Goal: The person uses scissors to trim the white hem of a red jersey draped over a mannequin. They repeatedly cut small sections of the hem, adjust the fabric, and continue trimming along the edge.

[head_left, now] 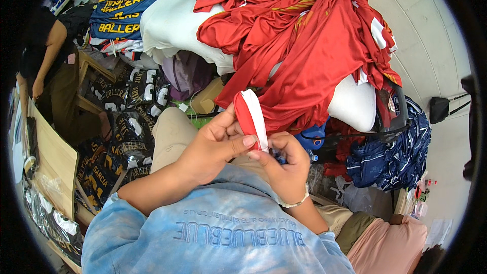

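Note:
A small strip of red and white fabric (258, 118), folded into a narrow loop, is held up in front of my chest. My left hand (219, 142) grips its red side, thumb in front and fingers behind. At the strip's lower end, the thumb and forefinger of my right hand (288, 161) pinch together on the edge. Something bluish shows behind the right fingers; I cannot make out whether it is held. Just beyond both hands, a heap of shiny red garments (304, 56) hangs over a white padded surface (172, 20).
Navy and yellow jerseys (127, 7) are piled at the far left. Black jerseys (129, 137) lie below them, beside a wooden board (53, 157). Navy patterned garments (390, 147) are heaped at right. Another person's arm (50, 50) is at left; a person in pink (388, 246) is at lower right.

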Available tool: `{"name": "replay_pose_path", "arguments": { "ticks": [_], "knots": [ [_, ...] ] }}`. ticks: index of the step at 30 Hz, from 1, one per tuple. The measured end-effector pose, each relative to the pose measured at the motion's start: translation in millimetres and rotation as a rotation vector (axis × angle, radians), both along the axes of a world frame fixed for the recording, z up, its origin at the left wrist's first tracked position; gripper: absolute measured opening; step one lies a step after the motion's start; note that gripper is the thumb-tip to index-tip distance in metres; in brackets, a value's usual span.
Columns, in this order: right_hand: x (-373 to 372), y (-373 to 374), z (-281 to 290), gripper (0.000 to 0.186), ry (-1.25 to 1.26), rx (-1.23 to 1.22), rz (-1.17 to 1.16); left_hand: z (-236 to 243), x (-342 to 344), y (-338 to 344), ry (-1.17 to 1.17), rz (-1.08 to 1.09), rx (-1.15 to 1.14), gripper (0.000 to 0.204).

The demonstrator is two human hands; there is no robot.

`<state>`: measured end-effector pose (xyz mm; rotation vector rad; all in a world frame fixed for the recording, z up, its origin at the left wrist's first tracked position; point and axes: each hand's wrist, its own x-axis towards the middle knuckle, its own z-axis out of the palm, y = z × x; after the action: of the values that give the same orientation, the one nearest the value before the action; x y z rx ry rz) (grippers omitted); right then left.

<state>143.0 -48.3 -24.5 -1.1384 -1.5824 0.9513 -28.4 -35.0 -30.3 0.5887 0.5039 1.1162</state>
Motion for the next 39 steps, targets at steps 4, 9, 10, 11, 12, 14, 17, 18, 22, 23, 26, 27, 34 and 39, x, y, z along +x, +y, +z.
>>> {"name": "replay_pose_path", "arguments": {
  "ticks": [4,9,10,11,12,14,17,18,22,23,26,27,34,39],
  "knots": [
    [7,3,2,0.020,-0.118,0.068,-0.044,-2,-11,12,0.052,0.082,-0.020,0.041],
    [9,8,4,0.020,-0.144,0.180,0.086,-8,-12,12,-0.227,0.011,-0.112,0.016],
    [10,9,4,0.021,-0.158,0.228,0.108,-9,-11,12,-0.225,0.001,-0.142,0.016],
    [8,11,2,0.021,-0.090,0.179,0.048,-9,-11,11,-0.235,-0.013,-0.165,0.017],
    [5,12,-1,0.023,-0.015,0.144,-0.022,-10,-11,11,-0.245,-0.028,-0.189,0.018],
    [0,11,-8,0.024,0.076,0.028,-0.120,-11,-12,9,-0.247,-0.058,-0.185,0.021],
    [-8,8,-20,0.024,0.083,-0.148,-0.155,-10,-15,6,-0.225,-0.077,-0.181,0.022],
    [-8,8,-23,0.023,0.028,-0.137,-0.144,-9,-16,4,-0.228,-0.088,-0.174,0.022],
    [2,11,-26,0.010,0.239,-0.358,-0.055,-9,-13,5,-0.168,-0.050,-0.218,0.020],
    [7,13,-23,0.007,0.511,-0.510,-0.018,-10,-12,5,-0.138,-0.040,-0.260,0.020],
    [20,19,-15,0.007,1.065,-0.746,0.120,-17,-17,8,-0.075,-0.108,-0.273,0.020],
    [23,21,-12,0.009,1.241,-0.740,0.245,-21,-22,11,-0.073,-0.196,-0.201,0.020],
    [20,18,-8,0.013,0.503,-0.487,0.137,-36,-27,9,-0.017,-0.077,-0.201,0.023],
    [-3,2,-25,0.024,0.346,-0.507,0.153,-29,-23,13,-0.034,-0.004,-0.191,0.023]
  ]
}}
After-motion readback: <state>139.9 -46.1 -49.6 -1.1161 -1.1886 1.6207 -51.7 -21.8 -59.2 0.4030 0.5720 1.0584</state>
